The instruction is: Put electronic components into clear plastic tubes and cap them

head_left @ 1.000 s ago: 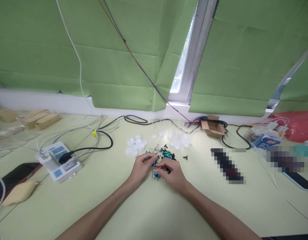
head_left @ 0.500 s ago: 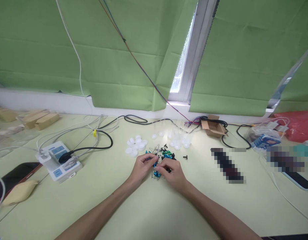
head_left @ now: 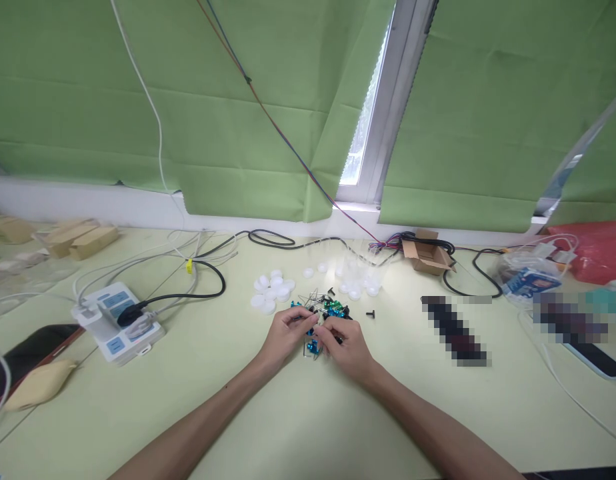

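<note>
My left hand (head_left: 288, 331) and my right hand (head_left: 347, 343) meet over a pile of small hardware at the middle of the table. Thumb and fingers are pinched together on each hand, and whatever sits between the fingertips is too small to name. Around them lie blue screws (head_left: 313, 347), green pieces (head_left: 334, 305), black screws and bent metal hex keys (head_left: 308, 299). One black screw (head_left: 371, 314) rests apart, right of the pile. Part of the pile is hidden beneath my hands.
White round caps (head_left: 273, 291) lie behind my left hand, with clear containers (head_left: 359, 273) farther right. A power strip (head_left: 119, 323) with plugs stands at left. An open cardboard box (head_left: 428, 256) sits at the back, among black cables (head_left: 273, 240).
My right fingers have shifted very slightly at the pinch near my left fingertips. Everything else looks the same.
</note>
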Motion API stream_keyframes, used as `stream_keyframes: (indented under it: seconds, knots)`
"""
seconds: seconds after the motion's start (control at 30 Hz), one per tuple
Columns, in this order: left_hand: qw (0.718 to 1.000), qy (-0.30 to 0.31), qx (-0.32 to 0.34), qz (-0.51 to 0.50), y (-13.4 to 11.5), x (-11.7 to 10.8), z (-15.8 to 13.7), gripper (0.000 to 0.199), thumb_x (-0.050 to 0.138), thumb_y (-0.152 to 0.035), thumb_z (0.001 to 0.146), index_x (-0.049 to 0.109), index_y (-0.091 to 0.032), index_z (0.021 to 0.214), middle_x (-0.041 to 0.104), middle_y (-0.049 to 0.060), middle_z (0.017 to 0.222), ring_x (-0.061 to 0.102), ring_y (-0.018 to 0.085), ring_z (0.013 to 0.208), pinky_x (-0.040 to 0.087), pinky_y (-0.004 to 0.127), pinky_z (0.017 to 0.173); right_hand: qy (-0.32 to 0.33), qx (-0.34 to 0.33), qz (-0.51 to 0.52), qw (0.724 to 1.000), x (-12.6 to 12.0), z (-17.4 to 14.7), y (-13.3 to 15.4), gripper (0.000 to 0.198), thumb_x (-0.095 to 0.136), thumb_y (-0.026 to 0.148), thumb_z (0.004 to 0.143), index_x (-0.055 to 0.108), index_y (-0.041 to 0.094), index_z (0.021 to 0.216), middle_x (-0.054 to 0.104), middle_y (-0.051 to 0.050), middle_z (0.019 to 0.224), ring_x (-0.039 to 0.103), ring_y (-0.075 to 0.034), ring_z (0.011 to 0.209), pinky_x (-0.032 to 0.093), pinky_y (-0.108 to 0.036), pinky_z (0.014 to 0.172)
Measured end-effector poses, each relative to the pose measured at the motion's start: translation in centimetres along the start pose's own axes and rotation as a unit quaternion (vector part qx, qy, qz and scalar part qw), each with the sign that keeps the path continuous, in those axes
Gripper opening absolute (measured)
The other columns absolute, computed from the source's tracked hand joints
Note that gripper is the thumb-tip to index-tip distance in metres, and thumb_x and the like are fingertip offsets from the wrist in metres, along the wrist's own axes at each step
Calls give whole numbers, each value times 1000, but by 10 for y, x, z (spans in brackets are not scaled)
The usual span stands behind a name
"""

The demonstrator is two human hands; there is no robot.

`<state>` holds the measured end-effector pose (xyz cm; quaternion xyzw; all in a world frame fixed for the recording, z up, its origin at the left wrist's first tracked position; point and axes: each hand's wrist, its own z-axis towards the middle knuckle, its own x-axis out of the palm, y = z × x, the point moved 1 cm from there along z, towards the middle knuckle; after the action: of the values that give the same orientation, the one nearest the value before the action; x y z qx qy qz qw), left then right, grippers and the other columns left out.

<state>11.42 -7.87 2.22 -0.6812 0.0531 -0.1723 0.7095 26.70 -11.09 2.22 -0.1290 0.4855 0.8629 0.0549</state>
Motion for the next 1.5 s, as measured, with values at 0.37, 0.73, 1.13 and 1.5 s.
stream_keyframes:
  seconds: [0.37,0.73,1.13,1.5]
  knots:
    - [999,27,-1,-20,-2,2,0,21,71,-35,82,67,-15,76,70,3,64,67,19,57,54,31,59,18,8,100,995,1,0,-5,19,54,30,95,70,20,99,62,0,68,54,-11,50,47,-23,51]
    - [999,25,-18,-40,-3,0,-1,23,71,-37,81,67,-15,75,71,3,66,68,19,58,56,33,62,28,-8,88,996,1,-2,-5,23,49,28,98,70,21,106,63,-1,68,55,-11,52,50,-23,53]
    - [999,-18,-30,-30,-9,4,-2,28,79,-41,72,69,-14,69,67,1,63,65,15,59,56,29,61,-27,-19,20,999,-1,0,-3,13,61,26,89,71,19,86,67,-1,66,57,-12,51,49,-24,53]
    - [998,-15,-42,-36,-4,4,-1,29,79,-42,72,70,-14,70,66,2,66,64,16,62,59,31,63,-83,-78,-62,992,-4,1,0,19,63,31,90,72,19,78,70,-2,65,60,-14,55,50,-25,56]
